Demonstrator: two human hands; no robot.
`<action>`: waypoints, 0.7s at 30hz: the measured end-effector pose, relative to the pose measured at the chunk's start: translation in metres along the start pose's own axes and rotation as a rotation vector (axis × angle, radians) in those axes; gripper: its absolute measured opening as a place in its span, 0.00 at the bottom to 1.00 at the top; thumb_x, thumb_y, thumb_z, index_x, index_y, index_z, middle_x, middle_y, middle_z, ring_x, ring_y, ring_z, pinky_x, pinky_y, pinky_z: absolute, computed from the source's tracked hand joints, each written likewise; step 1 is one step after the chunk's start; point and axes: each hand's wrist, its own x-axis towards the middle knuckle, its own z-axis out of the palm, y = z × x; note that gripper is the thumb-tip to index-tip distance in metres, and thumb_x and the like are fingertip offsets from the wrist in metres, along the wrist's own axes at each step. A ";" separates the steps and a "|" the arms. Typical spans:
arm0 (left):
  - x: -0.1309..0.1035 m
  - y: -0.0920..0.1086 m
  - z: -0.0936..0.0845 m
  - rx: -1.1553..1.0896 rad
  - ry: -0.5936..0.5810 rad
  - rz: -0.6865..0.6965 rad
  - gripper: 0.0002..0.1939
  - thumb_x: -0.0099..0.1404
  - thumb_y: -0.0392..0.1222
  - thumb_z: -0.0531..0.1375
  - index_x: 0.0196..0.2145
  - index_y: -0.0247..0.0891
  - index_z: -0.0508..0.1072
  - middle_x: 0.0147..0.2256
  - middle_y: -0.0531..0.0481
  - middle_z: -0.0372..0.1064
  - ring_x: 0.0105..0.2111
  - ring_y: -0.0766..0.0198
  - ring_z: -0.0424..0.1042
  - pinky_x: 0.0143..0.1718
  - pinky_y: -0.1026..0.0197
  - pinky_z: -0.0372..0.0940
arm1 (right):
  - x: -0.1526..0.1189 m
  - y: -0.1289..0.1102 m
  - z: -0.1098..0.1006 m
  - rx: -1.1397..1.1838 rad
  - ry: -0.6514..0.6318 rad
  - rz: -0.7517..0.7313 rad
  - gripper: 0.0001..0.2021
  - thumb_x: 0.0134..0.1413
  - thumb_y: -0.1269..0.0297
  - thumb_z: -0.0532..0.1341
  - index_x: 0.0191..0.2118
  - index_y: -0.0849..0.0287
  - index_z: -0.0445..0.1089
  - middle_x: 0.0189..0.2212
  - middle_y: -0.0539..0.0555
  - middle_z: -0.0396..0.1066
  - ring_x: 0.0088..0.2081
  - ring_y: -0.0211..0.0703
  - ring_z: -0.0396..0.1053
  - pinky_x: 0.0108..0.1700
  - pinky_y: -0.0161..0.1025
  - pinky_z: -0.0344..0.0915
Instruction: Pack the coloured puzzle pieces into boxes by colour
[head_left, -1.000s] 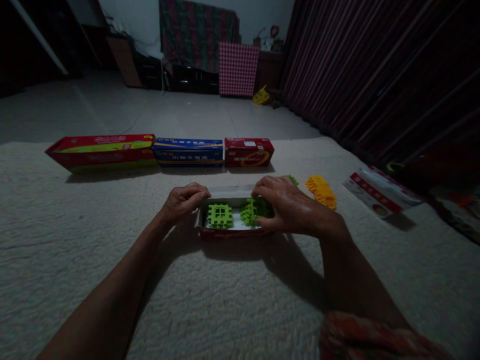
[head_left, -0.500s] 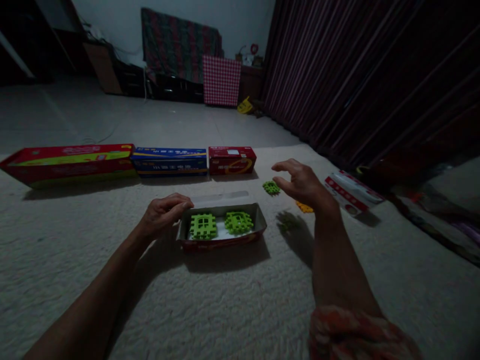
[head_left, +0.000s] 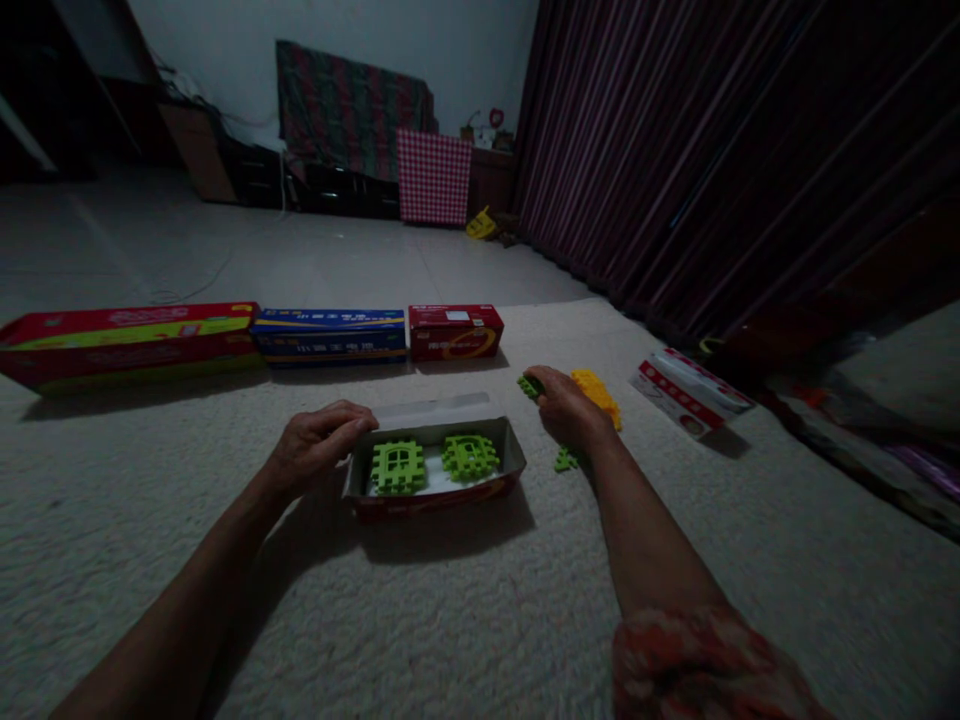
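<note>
An open red box (head_left: 439,500) stands on the pale mat, its flap folded back. Inside lie two green window-shaped pieces, one on the left (head_left: 398,467) and one on the right (head_left: 470,457). My left hand (head_left: 319,445) pinches the box's back left corner. To the right of the box, my right hand (head_left: 568,405) is closed over a green piece (head_left: 529,386), which it partly hides. Another green piece (head_left: 565,459) lies just below that hand, and yellow-orange pieces (head_left: 598,396) are beyond it.
A long red and yellow box (head_left: 135,345), a blue box (head_left: 330,338) and a small red box (head_left: 455,332) form a row at the back. A white and red box (head_left: 690,393) stands at the right, near the dark curtain (head_left: 675,150).
My right hand has come down and its fingers have closed on the green piece. More of the yellow-orange pieces shows now. My left hand stays at the box corner.
</note>
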 end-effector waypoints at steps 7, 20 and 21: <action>0.000 0.003 0.004 -0.062 0.040 -0.029 0.13 0.61 0.47 0.62 0.26 0.36 0.80 0.31 0.45 0.76 0.25 0.65 0.69 0.23 0.65 0.63 | 0.010 -0.006 -0.027 -0.039 0.089 -0.034 0.22 0.50 0.71 0.61 0.53 0.55 0.71 0.51 0.60 0.72 0.52 0.53 0.69 0.57 0.49 0.66; -0.001 -0.002 0.004 -0.187 0.002 -0.078 0.14 0.62 0.48 0.63 0.28 0.34 0.79 0.33 0.45 0.74 0.24 0.68 0.67 0.23 0.65 0.63 | -0.037 -0.178 -0.045 0.272 -0.004 -0.724 0.17 0.57 0.61 0.67 0.51 0.58 0.69 0.48 0.60 0.74 0.49 0.51 0.71 0.51 0.50 0.69; -0.001 -0.003 0.004 -0.192 0.004 -0.073 0.14 0.62 0.48 0.63 0.28 0.34 0.79 0.32 0.45 0.74 0.24 0.68 0.67 0.24 0.65 0.63 | -0.038 -0.181 -0.040 0.264 -0.025 -0.732 0.17 0.57 0.61 0.67 0.51 0.58 0.69 0.48 0.60 0.74 0.50 0.52 0.71 0.51 0.51 0.68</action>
